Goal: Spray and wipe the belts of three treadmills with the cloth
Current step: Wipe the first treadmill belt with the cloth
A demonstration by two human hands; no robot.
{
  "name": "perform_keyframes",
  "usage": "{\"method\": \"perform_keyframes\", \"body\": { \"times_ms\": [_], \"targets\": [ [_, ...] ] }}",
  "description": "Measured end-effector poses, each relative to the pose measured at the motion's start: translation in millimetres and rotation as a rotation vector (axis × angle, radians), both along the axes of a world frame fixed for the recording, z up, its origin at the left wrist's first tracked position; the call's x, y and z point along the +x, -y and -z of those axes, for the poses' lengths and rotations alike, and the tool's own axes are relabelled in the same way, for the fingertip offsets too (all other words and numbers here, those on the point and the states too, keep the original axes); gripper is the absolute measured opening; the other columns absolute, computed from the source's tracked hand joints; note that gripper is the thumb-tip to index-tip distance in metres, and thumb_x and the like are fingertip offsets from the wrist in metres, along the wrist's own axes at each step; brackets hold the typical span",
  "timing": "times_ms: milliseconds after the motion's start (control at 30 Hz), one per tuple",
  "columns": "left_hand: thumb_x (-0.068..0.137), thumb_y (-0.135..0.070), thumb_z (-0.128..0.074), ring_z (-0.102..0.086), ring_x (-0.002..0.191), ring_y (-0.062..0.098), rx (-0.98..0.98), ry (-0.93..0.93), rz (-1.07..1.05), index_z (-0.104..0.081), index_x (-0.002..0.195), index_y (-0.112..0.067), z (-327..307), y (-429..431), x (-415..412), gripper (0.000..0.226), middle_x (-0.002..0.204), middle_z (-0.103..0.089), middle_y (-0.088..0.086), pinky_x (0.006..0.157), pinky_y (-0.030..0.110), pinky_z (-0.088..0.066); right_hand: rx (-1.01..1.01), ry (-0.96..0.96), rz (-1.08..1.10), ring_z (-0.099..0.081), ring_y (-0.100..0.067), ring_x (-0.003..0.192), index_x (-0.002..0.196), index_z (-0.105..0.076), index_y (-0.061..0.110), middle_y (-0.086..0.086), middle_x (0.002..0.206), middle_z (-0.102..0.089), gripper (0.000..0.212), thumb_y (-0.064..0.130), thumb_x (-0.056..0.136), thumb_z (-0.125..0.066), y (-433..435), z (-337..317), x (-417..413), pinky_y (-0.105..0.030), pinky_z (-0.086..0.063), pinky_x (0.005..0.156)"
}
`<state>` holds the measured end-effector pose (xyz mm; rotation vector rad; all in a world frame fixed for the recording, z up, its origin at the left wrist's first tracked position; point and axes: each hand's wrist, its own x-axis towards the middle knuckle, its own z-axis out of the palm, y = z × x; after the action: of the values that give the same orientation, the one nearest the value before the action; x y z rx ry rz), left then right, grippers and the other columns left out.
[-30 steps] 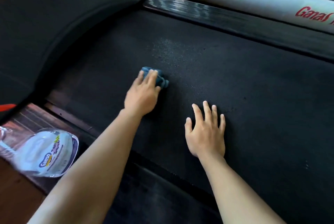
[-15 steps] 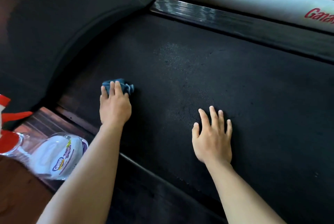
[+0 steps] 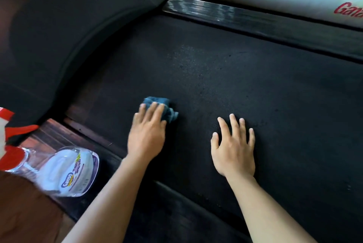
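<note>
Now left hand has slid cloth rightward.

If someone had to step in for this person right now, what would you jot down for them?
Left hand: fingers flat, pressing the blue cloth on the treadmill belt.
Right hand: flat on the belt, holding nothing.
Spray bottle: lying on its side by the near rail, lower left.
Done: belt sprayed; a speckled patch shows beyond the cloth.
To do: wipe that patch and the rest of the belt; other treadmills cannot be judged.
</note>
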<state>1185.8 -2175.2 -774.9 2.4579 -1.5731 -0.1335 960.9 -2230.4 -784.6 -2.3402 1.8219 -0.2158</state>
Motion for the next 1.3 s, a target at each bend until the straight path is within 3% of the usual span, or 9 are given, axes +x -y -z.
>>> {"method": "perform_keyframes", "body": {
  "times_ms": [167,300,400,533,733,867,967,1033,1300],
  "targets": [
    [0.103,-0.028,-0.039,-0.011,0.15,0.039,0.034,-0.059,-0.453,-0.028,0.154,-0.013,-5,12,72,0.054,0.163,-0.024,0.009,0.119,0.049,-0.018,-0.03,0.008,0.006,-0.02,-0.03,0.149,0.148,-0.04,0.027,-0.006,0.16,-0.027,0.051,0.042,0.099,-0.04,-1,3,0,-0.054,-0.014,0.12],
    [0.104,-0.026,-0.032,-0.006,0.151,0.039,0.035,-0.092,-0.6,-0.024,0.154,-0.009,-11,52,108,0.053,0.163,-0.02,0.011,0.121,0.048,-0.016,-0.032,0.007,0.004,-0.019,-0.029,0.149,0.148,-0.041,0.027,-0.006,0.16,-0.027,0.051,0.042,0.099,-0.041,-1,4,0,-0.054,-0.014,0.12],
    [0.101,-0.022,-0.03,-0.003,0.152,0.037,0.054,-0.092,-0.508,-0.018,0.155,-0.01,-15,79,113,0.057,0.165,-0.015,0.009,0.122,0.047,-0.015,-0.033,-0.001,0.005,-0.018,-0.029,0.149,0.148,-0.039,0.028,-0.005,0.16,-0.026,0.052,0.043,0.099,-0.039,-1,4,0,-0.053,-0.013,0.12],
    [0.103,-0.023,-0.032,-0.001,0.153,0.031,0.06,-0.105,-0.181,-0.017,0.157,-0.014,-13,96,68,0.057,0.166,-0.013,0.005,0.123,0.04,-0.01,-0.031,-0.004,0.002,-0.017,-0.029,0.149,0.149,-0.038,0.029,-0.005,0.161,-0.026,0.051,0.043,0.099,-0.035,0,6,0,-0.054,-0.014,0.12],
    [0.102,-0.027,-0.044,-0.007,0.154,0.025,-0.007,-0.042,0.246,-0.027,0.157,-0.016,-4,10,-20,0.059,0.164,-0.022,-0.001,0.125,0.035,-0.012,-0.026,-0.012,0.003,-0.017,-0.028,0.15,0.149,-0.037,0.029,-0.004,0.161,-0.025,0.051,0.043,0.1,-0.035,0,5,-1,-0.053,-0.013,0.12],
    [0.097,-0.031,-0.037,-0.019,0.151,0.033,0.005,-0.01,0.025,-0.036,0.153,-0.013,-1,-30,15,0.059,0.159,-0.033,0.006,0.121,0.043,-0.02,-0.041,-0.012,0.01,-0.02,-0.029,0.148,0.148,-0.04,0.029,-0.005,0.16,-0.028,0.054,0.046,0.097,-0.029,-1,5,0,-0.053,-0.015,0.119],
    [0.104,-0.025,-0.038,-0.007,0.153,0.034,0.028,-0.082,-0.253,-0.026,0.156,-0.011,-5,-21,46,0.056,0.164,-0.022,0.008,0.124,0.039,-0.009,-0.02,-0.013,0.004,-0.019,-0.029,0.149,0.148,-0.039,0.029,-0.005,0.16,-0.027,0.052,0.044,0.099,-0.034,0,3,0,-0.054,-0.014,0.119],
    [0.105,-0.026,-0.035,-0.003,0.153,0.032,0.03,-0.08,-0.321,-0.02,0.158,-0.013,-8,-9,48,0.056,0.165,-0.017,0.007,0.124,0.038,-0.006,-0.004,-0.024,-0.004,-0.016,-0.029,0.15,0.15,-0.036,0.029,-0.005,0.162,-0.023,0.052,0.044,0.1,-0.034,-1,1,0,-0.053,-0.011,0.12],
    [0.106,-0.03,-0.034,0.004,0.154,0.023,0.089,-0.068,-0.039,-0.013,0.159,-0.02,-16,-27,18,0.058,0.167,-0.01,-0.001,0.124,0.035,-0.006,0.061,-0.064,-0.03,-0.005,-0.029,0.151,0.154,-0.024,0.028,-0.005,0.164,-0.011,0.054,0.044,0.102,-0.026,-1,-6,2,-0.052,-0.003,0.121]
  ]
}}
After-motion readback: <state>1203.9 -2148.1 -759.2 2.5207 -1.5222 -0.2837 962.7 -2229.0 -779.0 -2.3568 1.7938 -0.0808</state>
